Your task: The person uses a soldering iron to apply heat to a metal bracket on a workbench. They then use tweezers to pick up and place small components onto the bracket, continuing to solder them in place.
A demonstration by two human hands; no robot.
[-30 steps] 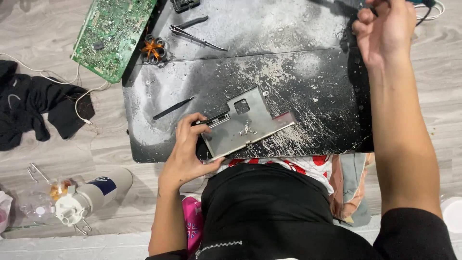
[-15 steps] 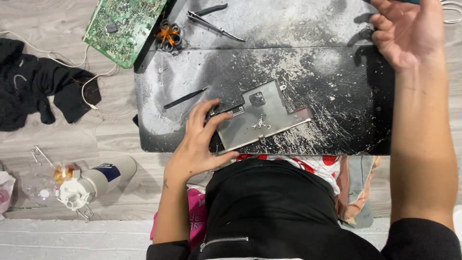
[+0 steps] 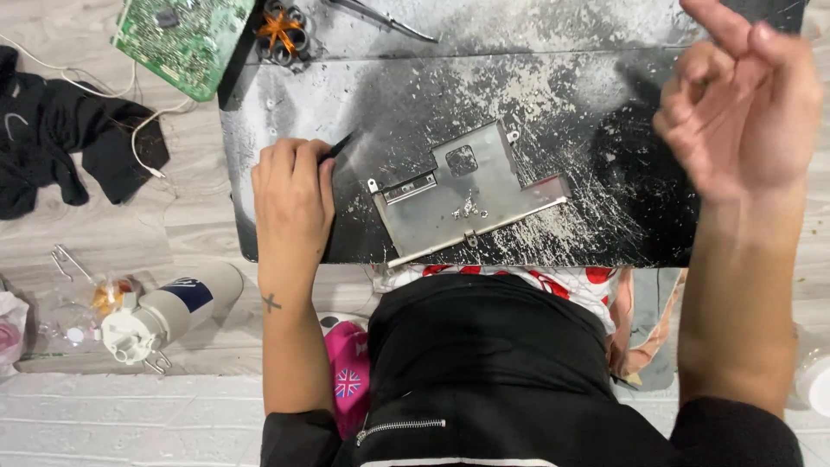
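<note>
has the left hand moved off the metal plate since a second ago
Yes. The left hand has slid left off the metal plate and now covers a thin dark tool on the black board.

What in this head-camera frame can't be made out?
- Thin dark tool: mostly hidden under the left hand; its kind is unclear.
- Right hand: motion-blurred, fingertips cut by the top edge; looks empty.
- Pliers: handles cut off by the top edge.
- Green circuit board: top cut off, parts too small.
</note>
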